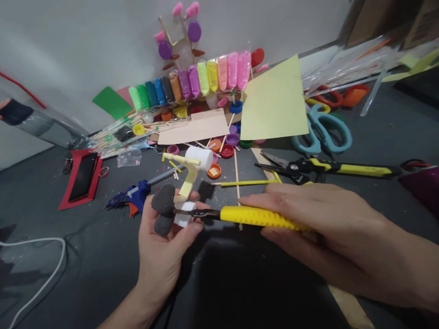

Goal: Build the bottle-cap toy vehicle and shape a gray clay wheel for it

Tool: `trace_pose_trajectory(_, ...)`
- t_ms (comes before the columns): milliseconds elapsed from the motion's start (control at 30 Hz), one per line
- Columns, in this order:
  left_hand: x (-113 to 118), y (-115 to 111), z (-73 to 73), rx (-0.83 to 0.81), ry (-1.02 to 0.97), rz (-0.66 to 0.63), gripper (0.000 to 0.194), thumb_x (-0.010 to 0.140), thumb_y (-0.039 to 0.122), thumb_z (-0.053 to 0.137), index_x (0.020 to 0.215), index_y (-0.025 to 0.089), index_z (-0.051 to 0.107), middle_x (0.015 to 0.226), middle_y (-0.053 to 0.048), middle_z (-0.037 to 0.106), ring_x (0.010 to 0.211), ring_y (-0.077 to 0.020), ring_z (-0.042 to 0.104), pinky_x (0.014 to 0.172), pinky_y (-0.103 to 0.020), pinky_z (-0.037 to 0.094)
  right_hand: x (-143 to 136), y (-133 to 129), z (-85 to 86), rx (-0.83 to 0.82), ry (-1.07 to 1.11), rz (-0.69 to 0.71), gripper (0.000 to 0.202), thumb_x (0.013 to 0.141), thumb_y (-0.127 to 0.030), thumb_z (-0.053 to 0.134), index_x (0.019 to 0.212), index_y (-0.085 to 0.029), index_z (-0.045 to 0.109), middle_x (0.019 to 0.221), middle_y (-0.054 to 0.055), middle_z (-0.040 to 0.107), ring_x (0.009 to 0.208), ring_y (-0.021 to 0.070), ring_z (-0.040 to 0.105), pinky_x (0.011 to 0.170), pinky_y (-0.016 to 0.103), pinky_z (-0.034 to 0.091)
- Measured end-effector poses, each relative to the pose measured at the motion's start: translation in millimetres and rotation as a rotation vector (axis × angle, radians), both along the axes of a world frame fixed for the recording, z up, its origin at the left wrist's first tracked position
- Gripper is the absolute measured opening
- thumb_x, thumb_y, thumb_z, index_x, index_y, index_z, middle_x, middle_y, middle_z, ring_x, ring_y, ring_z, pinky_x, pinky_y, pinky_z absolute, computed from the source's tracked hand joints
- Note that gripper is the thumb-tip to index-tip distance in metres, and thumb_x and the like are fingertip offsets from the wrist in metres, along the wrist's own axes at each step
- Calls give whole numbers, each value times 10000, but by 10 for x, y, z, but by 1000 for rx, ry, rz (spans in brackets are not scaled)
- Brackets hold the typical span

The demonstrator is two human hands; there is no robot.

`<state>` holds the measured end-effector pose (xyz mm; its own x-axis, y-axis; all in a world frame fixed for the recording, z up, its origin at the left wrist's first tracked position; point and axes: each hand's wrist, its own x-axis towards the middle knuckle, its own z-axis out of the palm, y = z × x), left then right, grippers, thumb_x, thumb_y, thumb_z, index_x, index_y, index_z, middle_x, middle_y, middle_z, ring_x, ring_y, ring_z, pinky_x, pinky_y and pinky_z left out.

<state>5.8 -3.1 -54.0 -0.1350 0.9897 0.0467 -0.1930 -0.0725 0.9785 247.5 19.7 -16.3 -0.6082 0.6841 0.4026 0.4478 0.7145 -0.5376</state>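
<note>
My left hand [164, 256] is closed around a small craft model, its thumb and fingers on a white cylinder [185, 214]. Dark grey clay lumps [163, 208] sit at the model's left end. A pale yellow strip and rod [181, 159] rise from it, and a second white cylinder [200, 158] shows just above. In my right hand [329, 228] is a yellow-handled utility knife [255, 215], held level. The knife's dark front end points left and reaches the model between the grey clay and the white cylinder; whether the tip touches is hard to tell.
Behind the hands lie clay packets [192, 80], a yellow paper sheet [276, 100], bottle caps [227, 151] and sticks. Teal scissors [322, 130] and pruning shears [329, 168] lie at right. A blue glue gun [132, 197], a phone [83, 177] and a white cable [61, 256] are at left.
</note>
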Motion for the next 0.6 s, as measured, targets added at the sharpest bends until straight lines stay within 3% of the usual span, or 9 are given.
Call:
trace_pose_trajectory(300, 28, -1, 29, -55, -84, 9, 436, 703, 118, 921, 1072, 270, 747, 1003, 4, 839, 764, -137, 798, 712, -200, 643, 6, 13, -43, -9, 20, -17, 184, 1063, -255, 457, 1188, -205, 582, 1061, 68, 757, 860, 184, 713, 680, 284, 521)
trace_pose_trajectory(600, 26, 15, 13, -93, -229, -167, 330, 770, 210, 884, 1073, 247, 758, 1074, -67, 842, 741, -176, 793, 727, -289, 659, -20, 5, -31, -43, 24, -4, 197, 1045, -248, 473, 1174, -192, 612, 1055, 73, 771, 865, 189, 737, 706, 263, 552)
